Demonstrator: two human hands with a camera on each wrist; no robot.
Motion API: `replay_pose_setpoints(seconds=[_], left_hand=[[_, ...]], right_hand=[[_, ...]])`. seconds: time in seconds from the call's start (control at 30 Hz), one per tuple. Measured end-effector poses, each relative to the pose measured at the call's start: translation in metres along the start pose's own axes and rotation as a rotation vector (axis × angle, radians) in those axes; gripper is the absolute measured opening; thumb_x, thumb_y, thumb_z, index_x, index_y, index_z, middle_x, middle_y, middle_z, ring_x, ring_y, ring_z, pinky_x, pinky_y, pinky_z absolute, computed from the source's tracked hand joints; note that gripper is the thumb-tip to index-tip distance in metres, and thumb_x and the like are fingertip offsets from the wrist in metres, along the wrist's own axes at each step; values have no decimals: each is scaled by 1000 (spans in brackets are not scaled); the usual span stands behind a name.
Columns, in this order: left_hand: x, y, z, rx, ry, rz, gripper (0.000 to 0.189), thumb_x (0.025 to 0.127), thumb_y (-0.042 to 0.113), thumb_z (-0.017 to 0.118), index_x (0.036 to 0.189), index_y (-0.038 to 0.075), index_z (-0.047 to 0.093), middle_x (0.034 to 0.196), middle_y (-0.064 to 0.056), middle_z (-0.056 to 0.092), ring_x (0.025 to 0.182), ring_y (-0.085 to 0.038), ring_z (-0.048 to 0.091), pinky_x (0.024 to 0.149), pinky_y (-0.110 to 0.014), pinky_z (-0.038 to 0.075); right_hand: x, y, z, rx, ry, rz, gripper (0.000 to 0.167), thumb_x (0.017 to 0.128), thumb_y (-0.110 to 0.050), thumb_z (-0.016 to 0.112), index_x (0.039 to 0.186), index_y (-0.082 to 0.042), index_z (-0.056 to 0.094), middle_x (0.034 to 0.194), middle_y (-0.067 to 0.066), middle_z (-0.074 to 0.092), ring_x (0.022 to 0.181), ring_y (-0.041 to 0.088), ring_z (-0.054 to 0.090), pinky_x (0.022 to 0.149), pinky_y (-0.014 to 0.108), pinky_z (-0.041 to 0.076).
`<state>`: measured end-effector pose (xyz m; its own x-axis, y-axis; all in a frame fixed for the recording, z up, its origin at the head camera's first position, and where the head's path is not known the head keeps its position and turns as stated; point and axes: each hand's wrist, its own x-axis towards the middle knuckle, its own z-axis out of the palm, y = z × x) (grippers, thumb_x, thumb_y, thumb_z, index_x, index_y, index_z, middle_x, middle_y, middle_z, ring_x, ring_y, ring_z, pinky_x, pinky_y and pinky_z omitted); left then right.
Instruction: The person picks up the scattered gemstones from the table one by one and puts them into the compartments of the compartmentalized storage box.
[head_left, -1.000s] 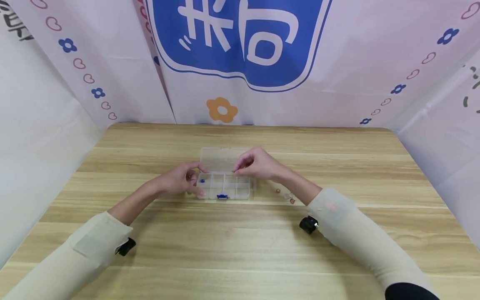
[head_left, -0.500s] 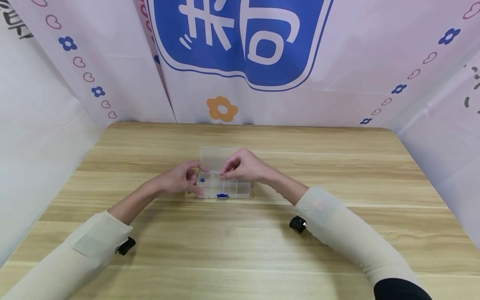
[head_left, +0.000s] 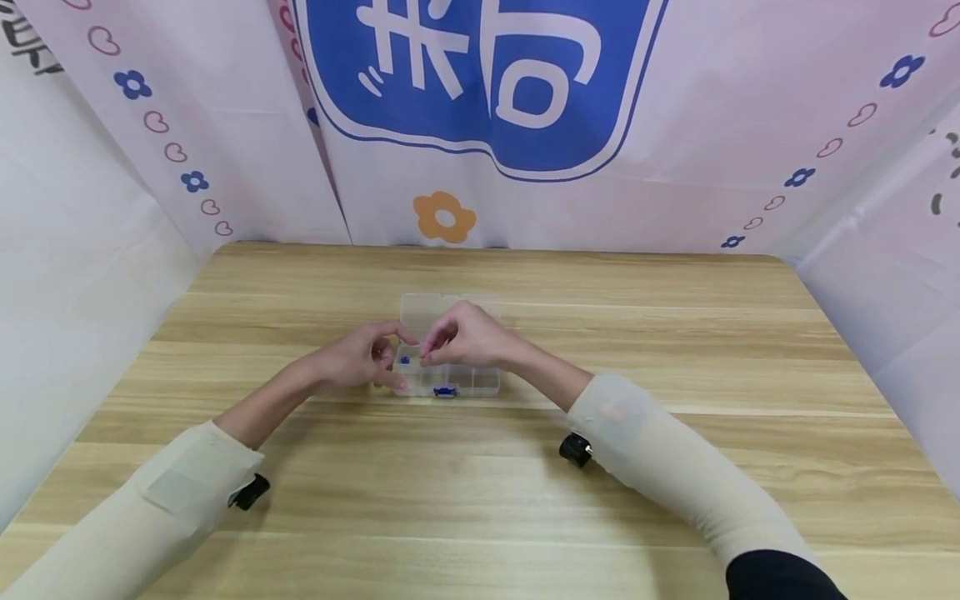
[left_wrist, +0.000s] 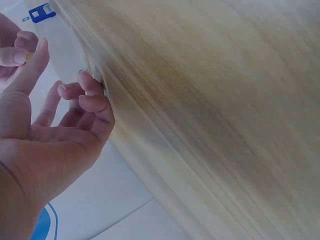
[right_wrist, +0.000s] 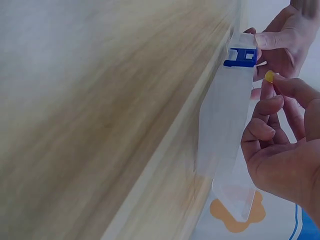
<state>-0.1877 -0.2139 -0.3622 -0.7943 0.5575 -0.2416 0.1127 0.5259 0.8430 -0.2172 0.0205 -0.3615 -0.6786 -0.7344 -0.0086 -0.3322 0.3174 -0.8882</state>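
A clear plastic compartment box lies on the table with its lid raised at the back. My left hand holds its left end, thumb at the front corner and index finger at the back. Between thumb and index finger, my right hand pinches a small yellow bead-like piece above the left compartments. A small blue piece sits in the back left compartment. The blue latch shows on the box's front. My right hand covers part of the back row.
The wooden table extends around the box. A printed cloth hangs behind its far edge. Black wrist cameras sit under both sleeves. The right forearm covers the table just right of the box.
My right hand has moved left over the box, from the right half to the left compartments. Its forearm now hides the small copper-coloured and clear pieces seen earlier. My left hand stays put.
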Motion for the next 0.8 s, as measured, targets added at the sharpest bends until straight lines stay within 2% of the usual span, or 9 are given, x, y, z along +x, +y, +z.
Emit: replay_pose_setpoints(seconds=[0.8], left_hand=[[0, 0, -1, -2, -3, -1, 50, 85, 2, 83, 125, -2, 54, 69, -1, 44, 62, -11, 39, 59, -23, 34]], right_hand=[[12, -4, 12, -44, -3, 15, 4, 89, 1, 76, 91, 4, 78, 84, 8, 76, 76, 9, 67, 74, 20, 54]])
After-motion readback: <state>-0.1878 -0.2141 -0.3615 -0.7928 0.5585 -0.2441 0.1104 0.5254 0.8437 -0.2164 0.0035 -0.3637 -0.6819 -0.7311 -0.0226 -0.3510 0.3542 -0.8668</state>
